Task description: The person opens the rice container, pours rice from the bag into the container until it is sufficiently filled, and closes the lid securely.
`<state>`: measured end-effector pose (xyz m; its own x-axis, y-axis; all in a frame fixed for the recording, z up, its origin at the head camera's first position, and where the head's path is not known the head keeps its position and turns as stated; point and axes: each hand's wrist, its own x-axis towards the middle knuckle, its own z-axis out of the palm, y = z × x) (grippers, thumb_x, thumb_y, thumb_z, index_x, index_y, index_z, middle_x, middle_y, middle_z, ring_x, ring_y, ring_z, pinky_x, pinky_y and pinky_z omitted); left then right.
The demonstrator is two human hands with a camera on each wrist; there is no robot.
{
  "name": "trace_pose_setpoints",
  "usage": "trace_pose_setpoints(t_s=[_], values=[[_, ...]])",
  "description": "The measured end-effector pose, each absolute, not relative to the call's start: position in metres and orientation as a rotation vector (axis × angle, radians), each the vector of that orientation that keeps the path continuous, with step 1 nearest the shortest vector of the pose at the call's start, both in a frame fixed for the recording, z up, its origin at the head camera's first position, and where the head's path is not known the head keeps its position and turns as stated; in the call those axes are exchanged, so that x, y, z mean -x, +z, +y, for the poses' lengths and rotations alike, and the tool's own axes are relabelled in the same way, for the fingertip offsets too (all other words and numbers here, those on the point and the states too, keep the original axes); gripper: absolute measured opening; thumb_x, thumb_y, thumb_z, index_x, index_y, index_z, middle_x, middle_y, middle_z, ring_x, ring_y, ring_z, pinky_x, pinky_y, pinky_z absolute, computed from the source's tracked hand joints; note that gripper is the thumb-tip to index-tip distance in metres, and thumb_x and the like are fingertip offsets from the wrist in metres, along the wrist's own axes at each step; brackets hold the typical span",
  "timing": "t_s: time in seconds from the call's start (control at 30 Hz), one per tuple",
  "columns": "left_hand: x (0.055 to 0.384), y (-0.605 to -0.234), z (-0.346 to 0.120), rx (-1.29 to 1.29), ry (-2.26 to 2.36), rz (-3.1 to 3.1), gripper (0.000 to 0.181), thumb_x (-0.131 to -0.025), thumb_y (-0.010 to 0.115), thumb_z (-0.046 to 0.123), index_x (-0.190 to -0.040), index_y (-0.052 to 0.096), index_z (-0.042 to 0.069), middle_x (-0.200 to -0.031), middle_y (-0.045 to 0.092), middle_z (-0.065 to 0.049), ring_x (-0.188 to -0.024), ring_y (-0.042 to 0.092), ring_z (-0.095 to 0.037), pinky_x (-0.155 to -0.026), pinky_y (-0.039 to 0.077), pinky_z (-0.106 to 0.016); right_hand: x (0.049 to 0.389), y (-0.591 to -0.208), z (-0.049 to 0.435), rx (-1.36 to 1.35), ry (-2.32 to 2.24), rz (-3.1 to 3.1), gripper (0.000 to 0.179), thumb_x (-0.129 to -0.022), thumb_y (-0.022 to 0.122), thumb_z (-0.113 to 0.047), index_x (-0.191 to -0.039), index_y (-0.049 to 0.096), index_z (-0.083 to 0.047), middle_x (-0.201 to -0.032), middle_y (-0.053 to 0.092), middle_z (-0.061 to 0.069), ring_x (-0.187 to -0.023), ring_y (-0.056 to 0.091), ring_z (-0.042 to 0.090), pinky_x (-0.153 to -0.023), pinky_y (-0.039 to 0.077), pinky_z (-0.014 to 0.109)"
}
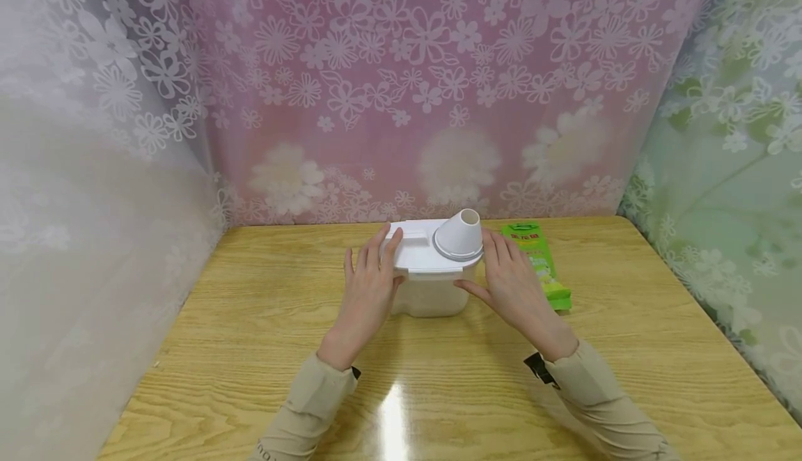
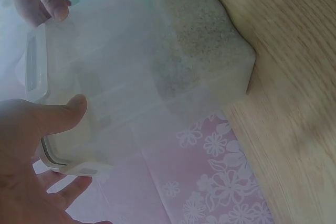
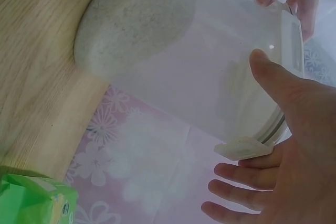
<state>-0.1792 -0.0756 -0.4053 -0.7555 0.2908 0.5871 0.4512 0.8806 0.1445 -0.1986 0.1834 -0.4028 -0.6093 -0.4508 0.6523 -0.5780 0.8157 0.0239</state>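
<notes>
A translucent plastic storage container (image 1: 432, 298) stands upright on the table under a white lid (image 1: 418, 258) with a handle. On the lid's right part sits a white cone-shaped piece (image 1: 459, 235) with an open top. Pale rice-like grains (image 2: 197, 30) fill the container's lower part in the left wrist view. My left hand (image 1: 366, 292) holds the lid's left end, its thumb on the front wall and its fingers over the top. At the right end, my right hand (image 1: 516, 290) grips the lid edge, thumb in front and fingers around the side.
A green printed packet (image 1: 551, 276) lies on the wooden table (image 1: 263, 349) just right of the container, partly behind my right hand. Floral curtains (image 1: 401, 99) hang behind the table and along both sides.
</notes>
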Motion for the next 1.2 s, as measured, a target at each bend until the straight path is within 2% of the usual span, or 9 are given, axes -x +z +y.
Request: trace_pose_setpoints(t_s=[0.33,0.57,0.83,1.2], values=[[0.184,-0.407,-0.074,0.543,-0.362,-2.459,0.084,-0.085,0.082,0.015,-0.153,0.034,0.011,-0.159,0.033,-0.015,-0.131,0.049,-0.038,-0.104,0.037,-0.073,0.202,-0.405,0.184,-0.735,0.227,-2.318,0.1,-0.073,0.088,-0.048,-0.14,0.044,0.013,-0.126,0.057,0.029,-0.111,0.058,0.046,-0.082,0.055,0.057],[0.187,-0.406,-0.074,0.536,-0.375,-2.47,0.084,-0.086,0.081,0.017,-0.154,0.034,0.011,-0.16,0.033,-0.015,-0.131,0.049,-0.038,-0.105,0.035,-0.074,0.204,-0.404,0.182,-0.736,0.246,-2.315,0.1,-0.074,0.088,-0.046,-0.141,0.043,0.014,-0.127,0.057,0.03,-0.112,0.058,0.049,-0.086,0.053,0.059],[0.189,-0.405,-0.073,0.53,-0.374,-2.487,0.083,-0.087,0.08,0.017,-0.155,0.032,0.01,-0.16,0.032,-0.016,-0.131,0.048,-0.04,-0.106,0.034,-0.074,0.208,-0.405,0.182,-0.738,0.241,-2.297,0.1,-0.072,0.088,-0.045,-0.14,0.044,0.014,-0.126,0.057,0.03,-0.11,0.059,0.048,-0.085,0.054,0.058],[0.196,-0.406,-0.073,0.534,-0.407,-2.439,0.084,-0.084,0.082,0.015,-0.153,0.034,0.009,-0.158,0.034,-0.016,-0.131,0.048,-0.041,-0.103,0.035,-0.075,0.213,-0.403,0.18,-0.729,0.233,-2.326,0.099,-0.073,0.089,-0.044,-0.14,0.044,0.014,-0.125,0.057,0.031,-0.111,0.059,0.048,-0.09,0.053,0.059]])
